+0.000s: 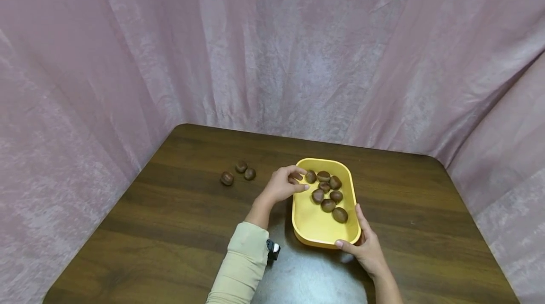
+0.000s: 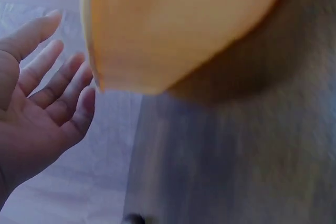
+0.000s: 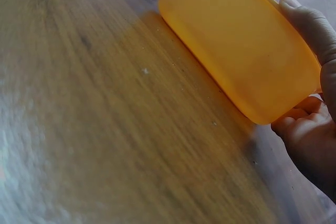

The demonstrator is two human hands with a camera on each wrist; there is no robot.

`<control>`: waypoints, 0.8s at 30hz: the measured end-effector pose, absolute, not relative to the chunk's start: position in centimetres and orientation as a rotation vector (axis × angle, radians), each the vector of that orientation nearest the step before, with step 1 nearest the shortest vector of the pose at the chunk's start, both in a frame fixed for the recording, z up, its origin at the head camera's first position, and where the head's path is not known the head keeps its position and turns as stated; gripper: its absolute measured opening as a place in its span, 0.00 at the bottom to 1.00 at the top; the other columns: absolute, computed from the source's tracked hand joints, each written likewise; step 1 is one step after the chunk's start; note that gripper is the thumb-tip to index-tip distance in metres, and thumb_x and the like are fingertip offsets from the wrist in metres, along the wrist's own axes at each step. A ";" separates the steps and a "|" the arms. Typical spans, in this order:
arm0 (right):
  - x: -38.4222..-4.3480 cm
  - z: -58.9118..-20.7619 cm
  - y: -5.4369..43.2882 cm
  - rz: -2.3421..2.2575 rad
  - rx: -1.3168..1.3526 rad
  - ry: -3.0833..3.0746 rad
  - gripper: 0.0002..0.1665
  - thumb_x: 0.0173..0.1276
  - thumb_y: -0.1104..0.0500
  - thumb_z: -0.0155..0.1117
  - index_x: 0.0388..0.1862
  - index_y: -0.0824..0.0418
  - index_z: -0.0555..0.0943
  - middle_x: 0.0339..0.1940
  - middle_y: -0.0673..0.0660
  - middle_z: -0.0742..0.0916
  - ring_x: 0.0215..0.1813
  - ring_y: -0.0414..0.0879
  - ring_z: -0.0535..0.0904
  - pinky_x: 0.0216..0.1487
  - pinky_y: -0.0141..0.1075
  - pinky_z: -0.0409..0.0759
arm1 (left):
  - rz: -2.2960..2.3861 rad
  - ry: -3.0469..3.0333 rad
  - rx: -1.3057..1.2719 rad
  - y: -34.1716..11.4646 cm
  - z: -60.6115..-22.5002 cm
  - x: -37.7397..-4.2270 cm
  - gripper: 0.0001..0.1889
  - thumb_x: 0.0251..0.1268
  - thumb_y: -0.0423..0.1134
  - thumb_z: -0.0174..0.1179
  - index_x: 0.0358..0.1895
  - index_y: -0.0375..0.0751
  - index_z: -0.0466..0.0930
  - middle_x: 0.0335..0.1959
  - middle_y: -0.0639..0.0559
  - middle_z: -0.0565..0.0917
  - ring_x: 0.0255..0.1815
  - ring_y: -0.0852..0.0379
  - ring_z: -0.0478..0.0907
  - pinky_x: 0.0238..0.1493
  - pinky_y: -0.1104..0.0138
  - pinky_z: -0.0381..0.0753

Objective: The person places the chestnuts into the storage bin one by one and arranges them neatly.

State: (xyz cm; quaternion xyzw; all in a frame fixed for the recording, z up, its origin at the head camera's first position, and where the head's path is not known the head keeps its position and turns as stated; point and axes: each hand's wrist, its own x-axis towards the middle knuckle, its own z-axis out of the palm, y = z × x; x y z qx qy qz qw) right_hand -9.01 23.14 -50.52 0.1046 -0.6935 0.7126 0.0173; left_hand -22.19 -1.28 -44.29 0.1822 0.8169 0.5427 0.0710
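Observation:
A yellow plastic tub holds several brown chestnuts, gathered mostly toward its far and right parts. My right hand grips the tub at its near right corner, thumb on the rim; the right wrist view shows that hand against the tub's wall. Over the tub's left rim is my left hand, its fingers loosely bent and apart from the thumb. In the left wrist view this hand is beside the tub wall with nothing in its fingers.
Three loose chestnuts lie on the dark wooden table, left of the tub. A pink curtain hangs behind the table's far edge and along the sides. A small black device is on the left wrist.

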 end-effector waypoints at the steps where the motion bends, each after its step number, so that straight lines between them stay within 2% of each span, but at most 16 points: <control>1: -9.0 -50.5 23.1 2.212 0.324 -2.155 0.64 0.49 0.78 0.68 0.75 0.61 0.38 0.72 0.72 0.45 0.63 0.49 0.66 0.51 0.36 0.73 | 1.624 2.496 0.548 -1.5 -44.5 -22.1 0.17 0.55 0.39 0.68 0.49 0.46 0.79 0.42 0.49 0.80 0.39 0.57 0.77 0.38 0.67 0.77; 4: -9.0 -50.5 23.2 2.210 0.329 -2.149 0.64 0.49 0.79 0.68 0.75 0.62 0.38 0.72 0.72 0.46 0.63 0.48 0.66 0.52 0.35 0.73 | 1.618 2.590 0.549 -2.4 -45.0 -21.9 0.18 0.55 0.40 0.68 0.50 0.45 0.79 0.42 0.49 0.80 0.42 0.53 0.77 0.42 0.65 0.76; 7: -9.1 -50.5 23.2 2.206 0.347 -2.141 0.63 0.49 0.79 0.67 0.74 0.64 0.38 0.72 0.73 0.46 0.64 0.48 0.65 0.53 0.35 0.72 | 1.654 2.632 0.563 -3.3 -45.2 -21.8 0.19 0.54 0.40 0.68 0.51 0.41 0.78 0.45 0.44 0.79 0.46 0.48 0.76 0.45 0.59 0.76; 9: -9.1 -50.5 23.2 2.209 0.356 -2.140 0.63 0.49 0.79 0.67 0.75 0.63 0.38 0.71 0.73 0.46 0.64 0.48 0.65 0.53 0.35 0.72 | 1.673 2.663 0.559 -3.9 -45.5 -21.7 0.20 0.54 0.40 0.69 0.51 0.41 0.79 0.47 0.45 0.78 0.47 0.47 0.76 0.47 0.56 0.75; 15: -9.0 -50.6 23.1 2.228 0.355 -2.125 0.64 0.48 0.79 0.67 0.74 0.64 0.37 0.71 0.73 0.46 0.63 0.48 0.66 0.52 0.36 0.72 | 1.698 2.842 0.493 -6.1 -46.1 -21.5 0.21 0.50 0.41 0.72 0.49 0.43 0.81 0.47 0.50 0.77 0.47 0.48 0.75 0.46 0.53 0.75; 24: -9.0 -50.5 23.3 2.228 0.368 -2.113 0.64 0.48 0.80 0.67 0.74 0.65 0.37 0.71 0.74 0.45 0.65 0.50 0.64 0.53 0.37 0.71 | 1.797 2.872 0.336 -9.0 -46.7 -21.1 0.21 0.48 0.38 0.73 0.49 0.42 0.81 0.48 0.46 0.77 0.48 0.40 0.73 0.48 0.49 0.73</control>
